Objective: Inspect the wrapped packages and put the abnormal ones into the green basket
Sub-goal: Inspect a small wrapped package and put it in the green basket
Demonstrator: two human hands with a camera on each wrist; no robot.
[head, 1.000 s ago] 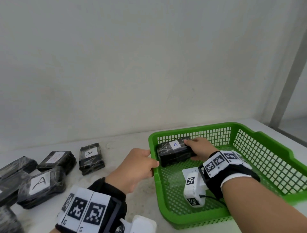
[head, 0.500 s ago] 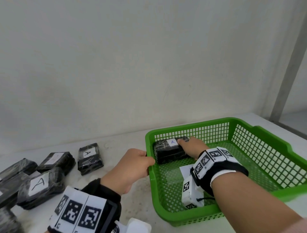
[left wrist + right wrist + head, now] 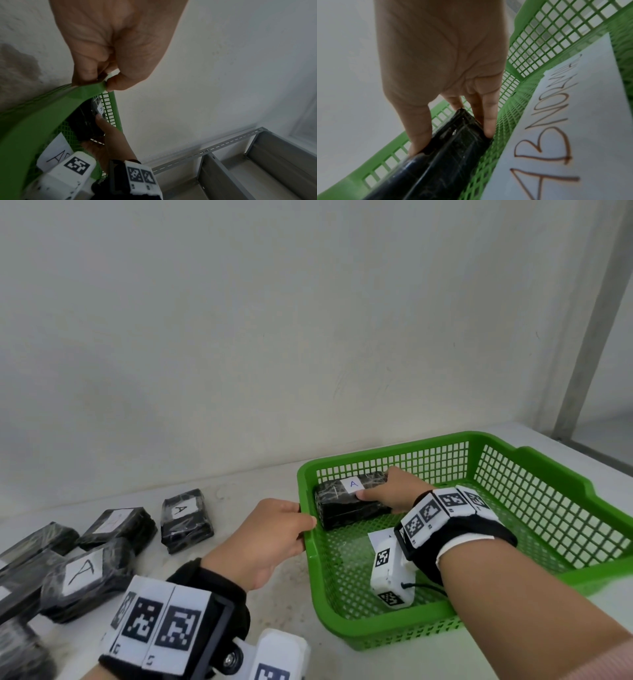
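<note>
A black wrapped package (image 3: pixel 349 505) with a white label marked A lies in the far left corner of the green basket (image 3: pixel 534 463). My right hand (image 3: pixel 383 494) grips it, thumb on top and fingers down its far side; the right wrist view shows the package (image 3: pixel 447 155) resting on the mesh floor between thumb and fingers (image 3: pixel 488 121). My left hand (image 3: pixel 274 539) pinches the basket's left rim; in the left wrist view its thumb and fingers (image 3: pixel 89 73) clamp the green rim (image 3: pixel 92 89).
Several more black wrapped packages (image 3: pixel 186 520), some labelled A (image 3: pixel 85 573), lie on the white table to the left. A paper sheet marked ABNORMAL (image 3: pixel 565 121) lies on the basket floor. A grey wall stands close behind; a metal shelf frame (image 3: pixel 240 155) is below.
My right hand has lowered the package from above the basket's corner down onto the mesh floor. My left hand has kept its hold on the rim.
</note>
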